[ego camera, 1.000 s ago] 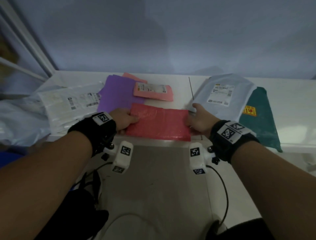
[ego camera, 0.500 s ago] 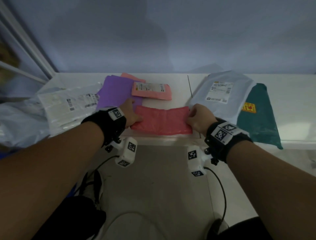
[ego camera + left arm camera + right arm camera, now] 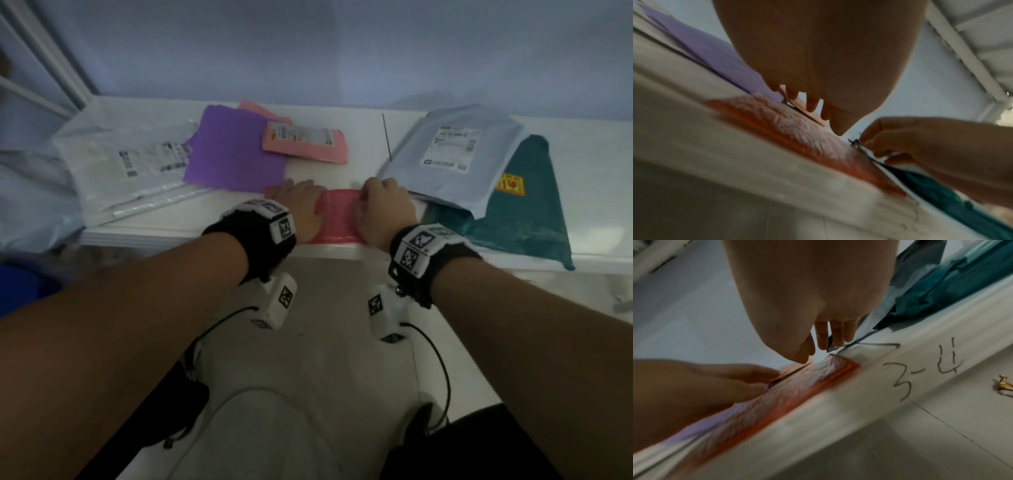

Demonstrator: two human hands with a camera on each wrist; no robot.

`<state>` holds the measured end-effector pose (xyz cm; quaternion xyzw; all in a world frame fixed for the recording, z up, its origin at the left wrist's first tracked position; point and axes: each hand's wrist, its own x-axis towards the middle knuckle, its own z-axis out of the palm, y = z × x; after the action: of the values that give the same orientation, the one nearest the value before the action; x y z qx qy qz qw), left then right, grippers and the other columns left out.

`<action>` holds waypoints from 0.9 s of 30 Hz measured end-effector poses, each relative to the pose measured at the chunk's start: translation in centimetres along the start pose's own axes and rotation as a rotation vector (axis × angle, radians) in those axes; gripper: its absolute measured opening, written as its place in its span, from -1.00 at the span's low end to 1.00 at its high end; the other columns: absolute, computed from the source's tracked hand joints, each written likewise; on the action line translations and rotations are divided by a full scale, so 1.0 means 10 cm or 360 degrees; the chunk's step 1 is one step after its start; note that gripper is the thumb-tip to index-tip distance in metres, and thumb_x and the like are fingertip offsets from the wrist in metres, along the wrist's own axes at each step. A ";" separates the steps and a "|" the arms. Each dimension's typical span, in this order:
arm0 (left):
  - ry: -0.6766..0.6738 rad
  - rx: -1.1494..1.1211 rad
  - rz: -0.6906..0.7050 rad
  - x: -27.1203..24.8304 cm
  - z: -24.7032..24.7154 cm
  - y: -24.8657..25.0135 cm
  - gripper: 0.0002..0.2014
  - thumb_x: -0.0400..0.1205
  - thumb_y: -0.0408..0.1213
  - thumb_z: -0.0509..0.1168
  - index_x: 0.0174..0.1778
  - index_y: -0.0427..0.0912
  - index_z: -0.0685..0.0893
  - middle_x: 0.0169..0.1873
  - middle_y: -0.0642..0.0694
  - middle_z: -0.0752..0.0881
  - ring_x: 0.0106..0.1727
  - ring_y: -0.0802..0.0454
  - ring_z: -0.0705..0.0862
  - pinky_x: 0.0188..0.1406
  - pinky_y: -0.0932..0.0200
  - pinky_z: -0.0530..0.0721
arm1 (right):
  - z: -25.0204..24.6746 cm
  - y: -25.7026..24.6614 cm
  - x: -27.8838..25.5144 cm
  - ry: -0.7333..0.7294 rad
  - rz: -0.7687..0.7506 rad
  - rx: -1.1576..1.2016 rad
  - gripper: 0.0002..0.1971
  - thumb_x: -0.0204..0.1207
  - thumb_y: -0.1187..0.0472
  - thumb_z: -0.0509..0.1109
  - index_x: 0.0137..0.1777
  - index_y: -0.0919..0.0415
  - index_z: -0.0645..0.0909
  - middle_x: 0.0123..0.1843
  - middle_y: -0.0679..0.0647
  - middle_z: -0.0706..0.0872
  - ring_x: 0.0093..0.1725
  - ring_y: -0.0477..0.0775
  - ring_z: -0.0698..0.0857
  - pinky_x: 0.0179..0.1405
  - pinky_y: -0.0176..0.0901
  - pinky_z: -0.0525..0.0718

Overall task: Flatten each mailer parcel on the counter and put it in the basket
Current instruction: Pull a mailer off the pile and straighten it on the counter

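A red mailer (image 3: 337,216) lies flat along the front edge of the white counter (image 3: 171,236). Both hands are on top of it, close together. My left hand (image 3: 299,205) presses its left half with the fingers stretched forward, as the right wrist view shows. My right hand (image 3: 383,205) bears down on its right half, fingertips (image 3: 830,339) pointing down at the mailer's far edge (image 3: 838,360). Only a strip of red shows between the hands. No basket is in view.
On the counter left lie a purple mailer (image 3: 233,154), a pink labelled mailer (image 3: 305,142) and a white one (image 3: 126,161). To the right, a grey labelled mailer (image 3: 455,154) overlaps a teal one (image 3: 524,212). Something blue (image 3: 20,291) sits low at left.
Both hands slid inward from the red mailer's two ends onto its top and now sit close together. The mailer has shifted a little toward the back.
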<state>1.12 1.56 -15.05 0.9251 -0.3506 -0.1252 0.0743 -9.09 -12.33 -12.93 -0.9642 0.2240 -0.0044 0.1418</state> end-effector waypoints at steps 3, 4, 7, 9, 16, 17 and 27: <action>0.0013 0.0068 0.0082 0.02 0.19 0.03 -0.41 0.67 0.06 0.11 0.63 0.01 0.21 0.63 -0.04 0.27 0.60 -0.18 0.24 0.57 -0.19 0.20 | 0.19 -0.06 0.02 -0.0005 -0.0188 -0.0009 -0.65 0.63 0.13 0.19 0.38 0.20 0.46 0.34 0.24 0.54 0.30 0.34 0.53 0.23 0.17 0.55; 0.0052 0.0061 0.0076 0.02 0.23 0.02 -0.42 0.68 0.08 0.06 0.64 0.03 0.19 0.65 -0.04 0.22 0.62 -0.18 0.20 0.59 -0.19 0.15 | 0.24 -0.07 0.04 0.0000 -0.0256 0.0019 -0.63 0.65 0.12 0.17 0.42 0.19 0.45 0.37 0.22 0.54 0.33 0.32 0.53 0.26 0.18 0.55; 0.0165 0.0058 0.0047 0.01 0.35 -0.05 -0.46 0.72 0.09 -0.08 0.65 0.10 0.15 0.69 -0.04 0.12 0.68 -0.16 0.08 0.63 -0.15 0.02 | 0.41 -0.08 0.15 -0.0060 -0.0388 0.0027 -0.49 0.69 0.03 0.08 0.57 0.23 0.36 0.51 0.24 0.48 0.49 0.33 0.42 0.48 0.20 0.41; 0.0201 0.0129 0.0056 0.02 0.39 -0.09 -0.46 0.72 0.08 -0.13 0.66 0.09 0.12 0.69 -0.06 0.10 0.69 -0.14 0.06 0.63 -0.14 0.00 | 0.52 -0.06 0.22 -0.0160 -0.0410 -0.0021 -0.33 0.66 -0.13 -0.11 0.64 0.25 0.26 0.61 0.28 0.39 0.61 0.33 0.32 0.61 0.21 0.25; 0.0099 0.0162 0.0001 -0.06 0.36 -0.16 -0.43 0.69 0.23 -0.18 0.66 0.30 -0.05 0.70 -0.19 -0.08 0.71 -0.18 -0.10 0.64 -0.07 -0.19 | 0.55 0.11 0.10 -0.0180 -0.0343 -0.0190 -0.36 0.73 -0.22 -0.22 0.75 0.01 -0.05 0.78 0.13 -0.09 0.75 0.15 -0.08 0.71 0.12 -0.12; 0.0110 0.0183 -0.0010 -0.07 0.36 -0.17 -0.42 0.68 0.26 -0.18 0.66 0.31 -0.06 0.70 -0.21 -0.08 0.70 -0.19 -0.09 0.65 -0.08 -0.19 | 0.56 0.12 0.10 -0.0188 -0.0336 -0.0212 -0.35 0.72 -0.24 -0.24 0.75 0.00 -0.07 0.78 0.13 -0.11 0.75 0.14 -0.10 0.71 0.12 -0.14; 0.0073 0.0241 -0.0105 -0.06 0.33 -0.26 -0.38 0.72 0.18 -0.22 0.70 0.06 -0.10 0.71 -0.16 -0.11 0.70 -0.17 -0.08 0.65 -0.08 -0.12 | 0.58 0.14 0.12 -0.0160 -0.0326 -0.0220 -0.29 0.71 -0.24 -0.16 0.76 0.12 -0.08 0.77 0.21 -0.11 0.75 0.17 -0.10 0.72 0.09 -0.13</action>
<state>1.32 3.72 -18.72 0.9418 -0.3266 -0.0795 0.0081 -8.21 -12.50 -18.99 -0.9885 0.1168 0.0450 0.0850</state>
